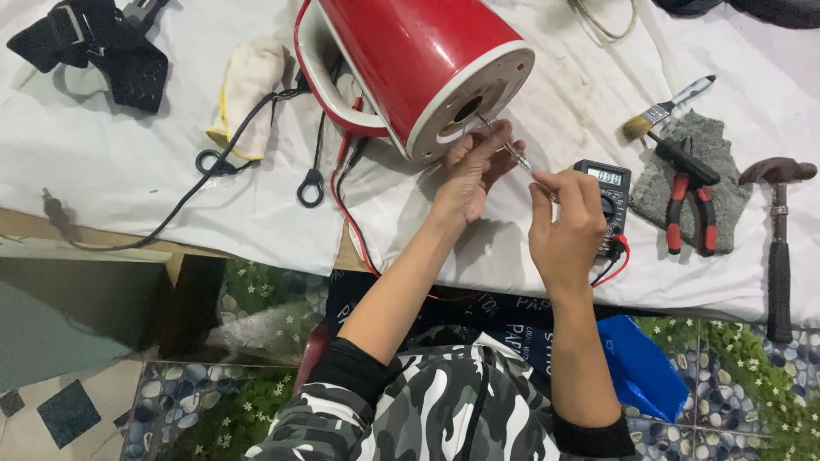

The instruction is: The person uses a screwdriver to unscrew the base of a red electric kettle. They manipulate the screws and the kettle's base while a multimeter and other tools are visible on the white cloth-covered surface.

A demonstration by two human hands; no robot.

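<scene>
A red electric kettle (410, 51) lies on its side on the white cloth, its white-rimmed base (478, 98) turned toward me. My left hand (468, 175) rests under the base rim, fingers steadying the thin shaft of a screwdriver (512, 152). My right hand (565, 224) grips the screwdriver's clear handle, its tip reaching into the kettle base. A dark multimeter (606, 192) with red and black leads lies just behind my right hand.
Pliers with red handles (688, 201) lie on a grey rag, beside a paintbrush (666, 108) and a hammer (777, 248) at the right. A work glove (248, 85), black cables and a black strap (94, 47) lie at the left. The table edge (256, 256) runs below.
</scene>
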